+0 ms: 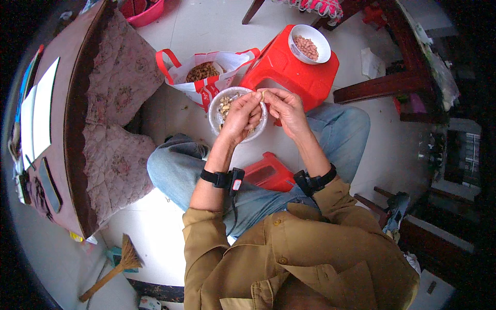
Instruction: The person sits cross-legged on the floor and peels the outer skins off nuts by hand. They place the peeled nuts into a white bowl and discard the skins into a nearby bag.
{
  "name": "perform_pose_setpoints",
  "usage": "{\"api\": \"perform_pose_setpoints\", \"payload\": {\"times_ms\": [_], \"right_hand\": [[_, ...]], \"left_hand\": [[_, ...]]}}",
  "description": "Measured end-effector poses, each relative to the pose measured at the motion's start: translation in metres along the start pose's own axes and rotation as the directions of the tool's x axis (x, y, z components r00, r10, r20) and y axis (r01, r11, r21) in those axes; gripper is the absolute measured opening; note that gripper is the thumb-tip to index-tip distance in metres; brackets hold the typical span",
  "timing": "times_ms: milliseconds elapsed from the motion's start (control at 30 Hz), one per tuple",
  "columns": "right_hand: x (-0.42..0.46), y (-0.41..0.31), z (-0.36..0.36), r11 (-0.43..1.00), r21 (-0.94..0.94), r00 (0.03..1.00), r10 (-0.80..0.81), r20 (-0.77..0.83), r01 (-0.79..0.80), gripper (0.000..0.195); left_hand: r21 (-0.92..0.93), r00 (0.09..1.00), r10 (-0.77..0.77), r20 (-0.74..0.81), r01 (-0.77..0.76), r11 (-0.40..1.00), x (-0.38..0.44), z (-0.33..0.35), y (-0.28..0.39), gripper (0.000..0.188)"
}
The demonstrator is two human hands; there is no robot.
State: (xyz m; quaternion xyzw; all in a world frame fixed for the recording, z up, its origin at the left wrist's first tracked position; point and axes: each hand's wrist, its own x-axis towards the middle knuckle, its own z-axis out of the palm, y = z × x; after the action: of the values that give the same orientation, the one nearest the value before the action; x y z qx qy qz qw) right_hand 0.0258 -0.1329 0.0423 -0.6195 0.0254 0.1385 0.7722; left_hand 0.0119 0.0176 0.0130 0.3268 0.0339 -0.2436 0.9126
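Observation:
My left hand [243,116] and my right hand [286,110] meet fingertip to fingertip, pinching a small pale peanut pod [263,96] between them. Its far side is hidden by the fingers. Under my hands is a white lined basin [212,116] holding empty peanut shells [224,106], partly covered by my left hand. Behind it stands a white and red carrier bag [193,90], its top open on unshelled peanuts [202,72]. A white bowl [324,42] with shelled pink peanuts [306,47] rests on an upturned-looking red plastic stool [296,79] at the far right.
Another red plastic stool [267,172] shows between my legs. A cloth-covered table [73,97] stands at the left, with a phone [50,185] on it. Dark wooden furniture [378,88] is at the right. A broom [116,267] lies lower left; a pink basin [145,14] sits far back.

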Motion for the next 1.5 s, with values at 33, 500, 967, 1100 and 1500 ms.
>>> {"api": "perform_pose_setpoints", "payload": {"times_ms": [33,500,967,1100,1500], "right_hand": [[0.0,0.0,-0.001,1.0,0.002,1.0,-0.004,0.005,0.004,0.018],[0.0,0.009,0.004,0.998,-0.039,0.998,-0.05,0.042,0.052,0.011],[-0.003,0.012,0.013,0.994,-0.064,0.984,-0.094,-0.15,0.086,0.016],[0.0,0.02,0.019,0.979,-0.134,0.973,-0.173,-0.154,0.153,0.015],[-0.001,0.021,0.025,0.974,-0.139,0.977,-0.191,-0.096,0.177,0.016]], "left_hand": [[0.051,1.0,0.013,-0.008,-0.012,0.999,-0.001,0.003,0.001,0.021],[0.394,0.976,0.201,-0.084,-0.153,0.906,0.004,-0.002,-0.014,0.027],[0.772,0.919,0.382,-0.096,-0.173,0.612,0.004,0.009,-0.011,0.032],[0.778,0.875,0.473,-0.099,-0.228,0.585,0.003,0.011,-0.014,0.034],[0.713,0.835,0.509,-0.21,-0.226,0.664,0.001,0.015,-0.019,0.036]]}}
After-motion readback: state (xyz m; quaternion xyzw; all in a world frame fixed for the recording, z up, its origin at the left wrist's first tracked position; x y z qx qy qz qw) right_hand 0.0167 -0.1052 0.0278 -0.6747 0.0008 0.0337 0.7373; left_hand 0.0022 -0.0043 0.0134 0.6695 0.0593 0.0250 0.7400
